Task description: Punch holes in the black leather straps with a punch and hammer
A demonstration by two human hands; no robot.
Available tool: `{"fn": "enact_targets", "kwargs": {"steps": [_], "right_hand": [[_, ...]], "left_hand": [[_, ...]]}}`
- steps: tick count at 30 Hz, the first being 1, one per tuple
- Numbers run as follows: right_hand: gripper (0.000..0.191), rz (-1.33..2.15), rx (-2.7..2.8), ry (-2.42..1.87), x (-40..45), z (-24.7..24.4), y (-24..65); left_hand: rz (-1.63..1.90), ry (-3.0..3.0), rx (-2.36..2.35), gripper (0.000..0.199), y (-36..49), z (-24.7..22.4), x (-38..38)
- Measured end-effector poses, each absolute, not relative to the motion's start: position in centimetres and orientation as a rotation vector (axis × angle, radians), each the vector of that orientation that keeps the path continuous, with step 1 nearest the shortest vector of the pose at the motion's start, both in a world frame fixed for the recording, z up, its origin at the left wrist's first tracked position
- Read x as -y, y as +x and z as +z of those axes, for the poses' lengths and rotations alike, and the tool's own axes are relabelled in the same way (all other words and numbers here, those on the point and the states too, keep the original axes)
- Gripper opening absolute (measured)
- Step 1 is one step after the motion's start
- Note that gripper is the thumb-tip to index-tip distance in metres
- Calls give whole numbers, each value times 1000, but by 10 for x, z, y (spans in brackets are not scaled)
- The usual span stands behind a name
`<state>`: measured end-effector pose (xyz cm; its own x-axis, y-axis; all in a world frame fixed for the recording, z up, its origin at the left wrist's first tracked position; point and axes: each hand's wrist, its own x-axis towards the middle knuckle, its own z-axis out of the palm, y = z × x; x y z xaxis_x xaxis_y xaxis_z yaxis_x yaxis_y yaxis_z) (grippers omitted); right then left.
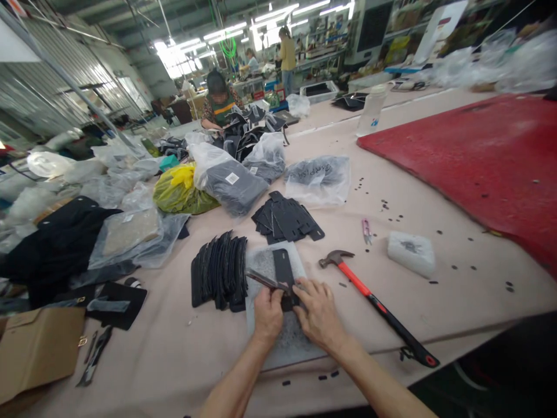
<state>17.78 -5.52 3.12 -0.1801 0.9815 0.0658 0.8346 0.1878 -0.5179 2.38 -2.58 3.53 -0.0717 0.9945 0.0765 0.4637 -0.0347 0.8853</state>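
Note:
A flat black strip with a rounded end lies on a grey-white board. Over it, my left hand pinches a dark metal punch, tilted with its shaft pointing up and left. My right hand is beside it, fingers bent and closed in at the strip and the punch's lower end. What those fingertips hold is hidden. To the right of my right hand lies a claw hammer with a red and black handle. A row of stacked black pieces stands left of the board.
More flat black pieces are heaped beyond the board. A white block and pink thread snips lie right. Bagged goods, a red sheet and a cardboard box surround the area. A co-worker sits across the table.

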Motion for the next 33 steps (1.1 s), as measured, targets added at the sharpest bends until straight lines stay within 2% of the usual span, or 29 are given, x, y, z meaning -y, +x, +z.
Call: {"fn": "enact_targets", "kwargs": {"steps": [5,12,17,20,26,29,31,33], "right_hand": [[43,561,2067,-1696,54,36,180],[43,576,1979,-1735,46,35,174],[67,437,1963,-1882,32,35,152],[71,405,1925,-1953,26,28,140],[50,564,1832,-1982,20,17,173],[23,820,1759,-2018,7,23,200],[21,974,1633,-1901,-6,35,210],[27,1049,1449,-1806,-23,52,212]], "left_hand": [[1106,1527,-1669,23,6,54,6],[1039,1615,-1555,23,1,24,27],[1121,1574,-1580,23,-2,20,32],[1197,1514,-1662,24,-6,20,35],[1247,1523,-1623,23,-11,11,53],[1227,1562,-1598,23,-12,7,60],[1226,1565,-1590,23,-11,5,61],[1223,1554,-1589,22,-11,4,61]]}}
